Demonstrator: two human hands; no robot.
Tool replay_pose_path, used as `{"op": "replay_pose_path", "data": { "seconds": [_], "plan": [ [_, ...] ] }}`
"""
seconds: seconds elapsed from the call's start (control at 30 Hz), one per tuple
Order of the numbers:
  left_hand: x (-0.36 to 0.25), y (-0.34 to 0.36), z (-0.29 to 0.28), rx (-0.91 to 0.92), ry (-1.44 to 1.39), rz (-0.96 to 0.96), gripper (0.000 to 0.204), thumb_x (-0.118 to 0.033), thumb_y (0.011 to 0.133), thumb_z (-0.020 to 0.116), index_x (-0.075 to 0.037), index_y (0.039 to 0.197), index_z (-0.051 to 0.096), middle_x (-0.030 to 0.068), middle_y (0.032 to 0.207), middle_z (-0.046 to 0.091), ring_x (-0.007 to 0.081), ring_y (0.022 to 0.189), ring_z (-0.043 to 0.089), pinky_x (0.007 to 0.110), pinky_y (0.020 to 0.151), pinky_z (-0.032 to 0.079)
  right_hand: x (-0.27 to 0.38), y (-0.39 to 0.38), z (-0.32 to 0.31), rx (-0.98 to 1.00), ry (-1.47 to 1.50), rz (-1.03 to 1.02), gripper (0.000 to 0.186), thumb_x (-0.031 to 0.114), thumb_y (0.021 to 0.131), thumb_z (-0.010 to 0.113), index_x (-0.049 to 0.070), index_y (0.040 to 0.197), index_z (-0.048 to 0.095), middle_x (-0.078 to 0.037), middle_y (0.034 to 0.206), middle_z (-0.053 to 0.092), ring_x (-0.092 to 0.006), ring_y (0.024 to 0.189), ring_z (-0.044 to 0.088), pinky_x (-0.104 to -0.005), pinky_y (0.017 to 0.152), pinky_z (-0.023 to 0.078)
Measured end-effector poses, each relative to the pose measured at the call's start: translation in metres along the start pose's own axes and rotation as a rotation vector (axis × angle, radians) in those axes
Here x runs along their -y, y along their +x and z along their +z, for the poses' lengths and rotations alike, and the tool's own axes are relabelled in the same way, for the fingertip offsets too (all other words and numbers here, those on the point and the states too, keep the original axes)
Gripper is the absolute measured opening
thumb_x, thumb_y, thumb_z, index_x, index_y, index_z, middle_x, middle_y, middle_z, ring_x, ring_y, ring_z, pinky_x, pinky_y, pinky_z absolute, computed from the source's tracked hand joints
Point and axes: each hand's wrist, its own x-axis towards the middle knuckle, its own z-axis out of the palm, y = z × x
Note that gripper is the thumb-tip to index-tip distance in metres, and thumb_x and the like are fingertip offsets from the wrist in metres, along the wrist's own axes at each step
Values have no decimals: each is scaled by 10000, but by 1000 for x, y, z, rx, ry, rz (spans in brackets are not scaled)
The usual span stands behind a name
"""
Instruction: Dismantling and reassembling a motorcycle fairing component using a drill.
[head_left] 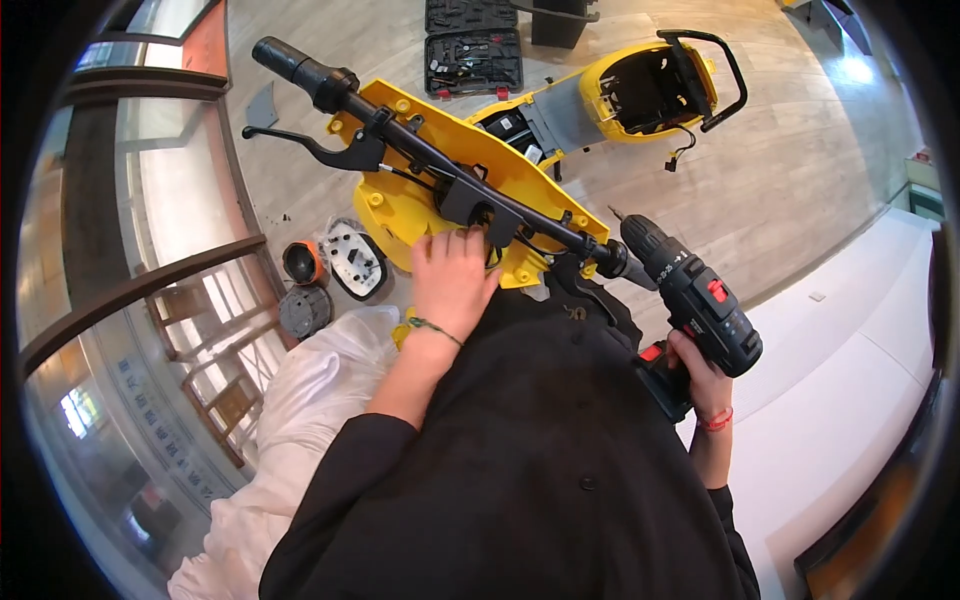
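My left hand (455,285) is at the yellow scooter panel (385,215), its fingers bent over the panel beside some dark wiring; the fingertips are partly hidden. Above it, a black handlebar (435,155) runs slantwise across the panel, with a grip (300,70) and a brake lever (310,145) at its left end. My right hand (700,372) is wrapped round the handle of a black and red cordless drill (705,305). The drill's bit points up and left, just beyond the handlebar's right end, and appears apart from the panel.
Behind the handlebar stretches the yellow and grey scooter body (575,110) with a black rear rail (740,80). An open black tool case (473,62) lies on the floor. Near the left window are a white and black part (355,260) and round parts (303,262). A white surface (850,340) is at right.
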Motion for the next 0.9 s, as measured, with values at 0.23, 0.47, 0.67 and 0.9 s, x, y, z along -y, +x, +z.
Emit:
{"op": "replay_pose_path", "data": {
  "seconds": [0.23,0.47,0.67,0.9],
  "plan": [
    [7,2,9,-31,6,77,350,-190,695,686,-77,1004,567,60,926,564,238,939,506,369,822,389,-3,1,2,9,8,7,94,77,804,598,6,867,599,-30,671,563,-105,584,522,-239,565,416],
    [20,5,-11,-36,-263,62,182,-71,718,632,-38,891,584,92,855,582,264,817,551,344,749,428,-10,5,-4,-6,51,10,94,65,782,643,15,858,619,-17,668,579,-87,572,533,-228,540,425],
    [34,-11,-18,-138,-668,-245,182,-40,763,586,-8,943,587,112,859,583,238,820,557,311,732,441,-16,11,-9,-36,130,43,104,84,766,675,28,842,630,4,651,582,-69,547,526,-218,503,417],
    [58,-20,-15,-383,-863,-531,95,-107,866,569,-24,872,524,10,853,522,101,767,516,211,652,415,-11,15,-8,-26,108,14,58,70,788,576,12,794,571,-23,636,538,-90,537,495,-229,529,398]
  ]
}}
